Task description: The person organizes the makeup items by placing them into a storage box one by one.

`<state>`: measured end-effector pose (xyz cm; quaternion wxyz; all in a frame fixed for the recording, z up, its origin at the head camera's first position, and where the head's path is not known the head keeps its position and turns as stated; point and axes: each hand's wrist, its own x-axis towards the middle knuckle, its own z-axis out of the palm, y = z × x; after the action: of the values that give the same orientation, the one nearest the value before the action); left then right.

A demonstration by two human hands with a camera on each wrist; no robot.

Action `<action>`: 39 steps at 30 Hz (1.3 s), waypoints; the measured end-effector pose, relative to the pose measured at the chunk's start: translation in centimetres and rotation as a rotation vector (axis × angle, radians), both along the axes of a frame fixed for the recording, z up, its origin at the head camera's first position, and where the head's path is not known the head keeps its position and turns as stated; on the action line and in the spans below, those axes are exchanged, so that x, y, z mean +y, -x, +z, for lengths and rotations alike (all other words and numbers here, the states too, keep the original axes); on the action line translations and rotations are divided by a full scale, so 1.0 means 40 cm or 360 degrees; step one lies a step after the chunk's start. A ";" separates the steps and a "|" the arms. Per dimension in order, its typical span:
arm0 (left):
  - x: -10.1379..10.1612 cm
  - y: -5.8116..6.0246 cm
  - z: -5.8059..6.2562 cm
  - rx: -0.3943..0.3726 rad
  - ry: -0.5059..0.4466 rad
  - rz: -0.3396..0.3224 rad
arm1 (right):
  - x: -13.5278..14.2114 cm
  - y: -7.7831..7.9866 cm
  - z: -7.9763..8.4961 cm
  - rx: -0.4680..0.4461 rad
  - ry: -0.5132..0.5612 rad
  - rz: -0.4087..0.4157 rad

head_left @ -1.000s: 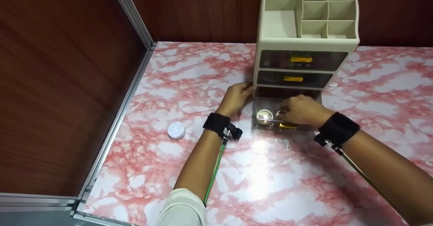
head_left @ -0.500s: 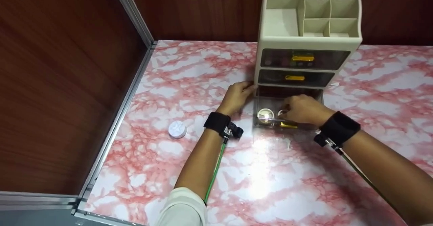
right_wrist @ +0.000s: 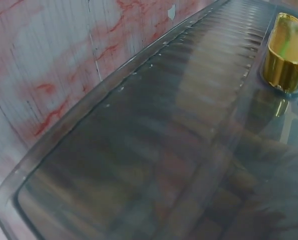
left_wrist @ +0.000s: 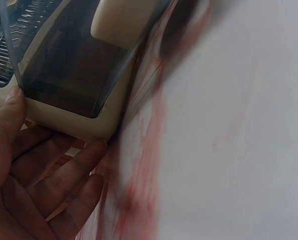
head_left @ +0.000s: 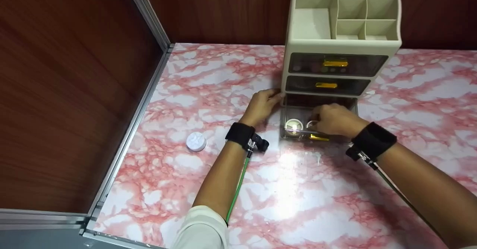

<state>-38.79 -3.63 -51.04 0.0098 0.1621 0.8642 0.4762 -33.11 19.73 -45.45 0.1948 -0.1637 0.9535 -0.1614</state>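
A cream drawer organizer [head_left: 341, 47] stands at the back, its clear bottom drawer [head_left: 298, 111] pulled out. My left hand [head_left: 260, 105] grips the organizer's lower left edge; in the left wrist view the thumb [left_wrist: 16, 97] rests on the cream frame and the fingers lie along its side. My right hand [head_left: 337, 119] reaches down into the drawer, fingers curled at a round white-rimmed piece [head_left: 310, 125] that they mostly cover. Left of it in the drawer lies a similar round piece [head_left: 294, 128]. The right wrist view shows the drawer's clear wall and gold handle [right_wrist: 285, 55].
A round white disc [head_left: 196, 142] with a raised pattern lies on the pink marbled table [head_left: 156, 174], left of my left forearm. Two closed dark drawers with yellow handles [head_left: 326, 85] sit above the pulled-out one. A wood-look panel [head_left: 67, 92] rises at the left.
The whole head view has shifted slightly. Both hands keep their places, the left at the organizer's edge and the right inside the drawer.
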 end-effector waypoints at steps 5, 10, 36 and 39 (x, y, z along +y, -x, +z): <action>0.000 0.001 0.001 0.0000 0.0005 0.0006 | 0.000 0.002 0.002 -0.0006 -0.0013 0.0014; 0.000 -0.001 0.002 -0.0022 -0.0006 0.0010 | -0.001 0.001 0.000 0.0001 -0.0011 0.0011; 0.002 0.000 0.006 -0.0015 -0.0023 0.0015 | 0.054 -0.052 0.052 0.0288 0.0435 0.0184; -0.001 -0.001 0.003 -0.0037 -0.0046 0.0015 | 0.071 -0.072 0.078 0.0325 0.0558 0.0262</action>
<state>-38.74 -3.69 -50.93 0.0152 0.1527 0.8579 0.4904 -30.25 22.59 -42.34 0.0783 -0.2879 0.9090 -0.2909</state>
